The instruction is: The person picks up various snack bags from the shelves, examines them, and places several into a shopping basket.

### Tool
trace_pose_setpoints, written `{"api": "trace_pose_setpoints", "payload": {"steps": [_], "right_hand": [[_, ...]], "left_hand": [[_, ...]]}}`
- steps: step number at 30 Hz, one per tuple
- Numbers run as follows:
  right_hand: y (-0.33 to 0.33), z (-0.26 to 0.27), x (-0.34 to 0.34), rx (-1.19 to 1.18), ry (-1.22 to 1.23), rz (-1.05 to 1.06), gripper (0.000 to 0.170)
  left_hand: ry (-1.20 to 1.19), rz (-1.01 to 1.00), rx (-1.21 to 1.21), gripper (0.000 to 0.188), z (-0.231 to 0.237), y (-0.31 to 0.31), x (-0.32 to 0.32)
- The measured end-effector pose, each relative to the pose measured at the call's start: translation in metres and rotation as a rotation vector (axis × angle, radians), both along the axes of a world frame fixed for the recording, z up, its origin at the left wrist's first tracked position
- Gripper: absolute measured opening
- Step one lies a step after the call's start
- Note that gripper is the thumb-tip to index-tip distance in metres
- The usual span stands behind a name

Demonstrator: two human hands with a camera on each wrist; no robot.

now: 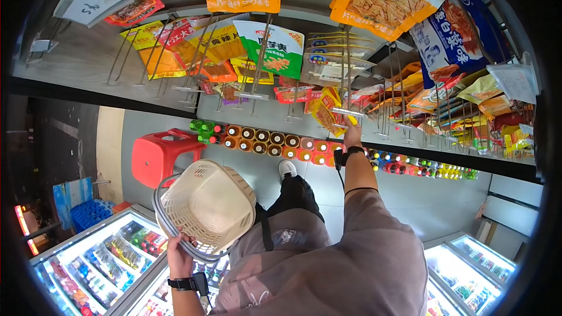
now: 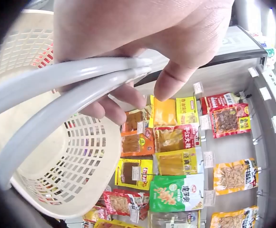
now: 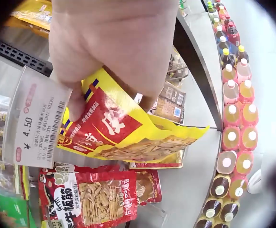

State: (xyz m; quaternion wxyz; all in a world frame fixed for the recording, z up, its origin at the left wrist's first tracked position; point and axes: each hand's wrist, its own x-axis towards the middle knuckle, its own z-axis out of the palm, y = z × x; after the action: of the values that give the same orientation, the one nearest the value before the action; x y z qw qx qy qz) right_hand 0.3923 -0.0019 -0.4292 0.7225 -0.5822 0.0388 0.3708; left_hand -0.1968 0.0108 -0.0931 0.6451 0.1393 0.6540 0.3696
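My left hand (image 1: 180, 254) holds a cream plastic basket (image 1: 233, 202) by its grey handles (image 2: 76, 76), which lie together under the palm in the left wrist view. The basket tilts toward the camera, its slotted wall facing the shelf side. Up at the snack rack, my right hand (image 1: 352, 134) grips a yellow and red snack packet (image 3: 121, 126) by its top edge. That packet still overlaps the hooks in the head view. A price tag (image 3: 35, 118) reading 4.50 stands right beside the thumb. Red snack packets (image 3: 88, 197) hang just below it in the right wrist view.
Rows of bottles (image 1: 252, 140) stand on the floor under the rack. A red stool (image 1: 155, 158) is at the left. Lit glass-topped coolers (image 1: 111, 257) stand behind on both sides. Metal hooks with tags jut out from the rack, with a green and white packet (image 1: 271, 47) among them.
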Motion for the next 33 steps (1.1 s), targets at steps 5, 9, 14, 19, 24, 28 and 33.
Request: {"api": "trace_pose_setpoints", "payload": {"steps": [5,9,14,19,24,28,33], "right_hand": [[0.001,-0.012,-0.001,0.06,-0.057,0.115,0.029],[0.001,-0.013,-0.013,-0.043,-0.109,0.121,0.026],[0.007,-0.015,-0.014,-0.112,-0.081,0.064,0.028],[-0.002,-0.014,-0.018,-0.216,-0.11,0.043,0.028],[-0.018,-0.011,-0.028,-0.159,-0.035,0.063,0.026],[-0.025,0.011,-0.04,-0.247,-0.157,0.096,0.027],[-0.032,0.01,-0.045,-0.293,-0.135,0.107,0.029]], "left_hand": [[0.011,-0.033,0.001,0.028,-0.007,-0.006,0.002],[0.011,-0.002,-0.01,0.029,-0.007,-0.01,0.01],[0.035,-0.006,-0.014,0.029,-0.009,-0.019,0.01],[0.012,-0.035,-0.008,0.027,-0.009,-0.022,0.012],[-0.052,-0.026,0.015,0.03,-0.012,-0.014,0.01],[-0.061,-0.058,0.018,0.028,-0.01,-0.005,0.008],[-0.083,-0.079,0.028,0.033,-0.009,0.005,0.003]]}}
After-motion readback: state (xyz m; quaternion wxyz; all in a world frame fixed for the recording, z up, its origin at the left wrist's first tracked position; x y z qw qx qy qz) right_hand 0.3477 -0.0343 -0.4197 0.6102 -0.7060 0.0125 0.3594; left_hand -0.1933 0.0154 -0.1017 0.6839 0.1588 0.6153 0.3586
